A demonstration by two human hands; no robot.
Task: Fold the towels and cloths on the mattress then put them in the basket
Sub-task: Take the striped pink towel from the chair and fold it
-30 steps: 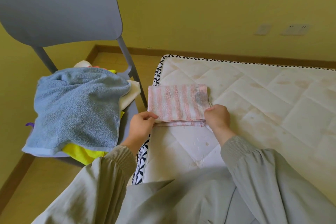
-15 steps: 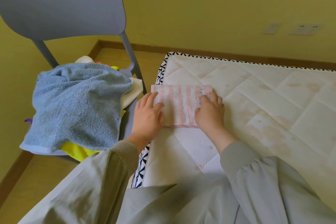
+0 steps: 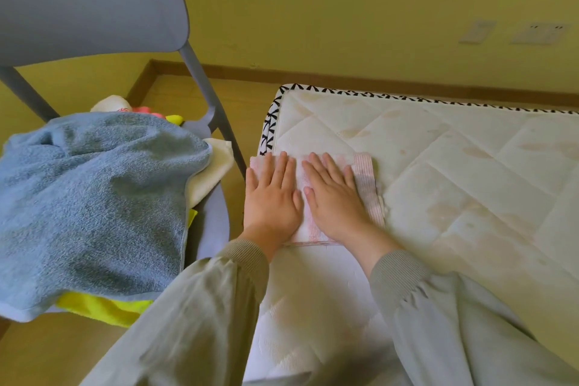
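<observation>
**Head view: cloth [image 3: 366, 188] pressed flat on mattress [image 3: 454, 166]**

Pinched by its near edge a second ago, now smoothed under left hand [image 3: 271, 197] and right hand [image 3: 335, 200], fingers straight, no grip taken. Fold judged done; ready for the basket, none in view. Heaped on chair [image 3: 94, 0]: blue towel [image 3: 94, 204].

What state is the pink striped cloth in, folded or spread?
Folded: the pink striped cloth shows layered edges at its near side; left hand and right hand press it.

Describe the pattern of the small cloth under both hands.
Pale pink and white stripes on the cloth, clearest in the head view.
</observation>
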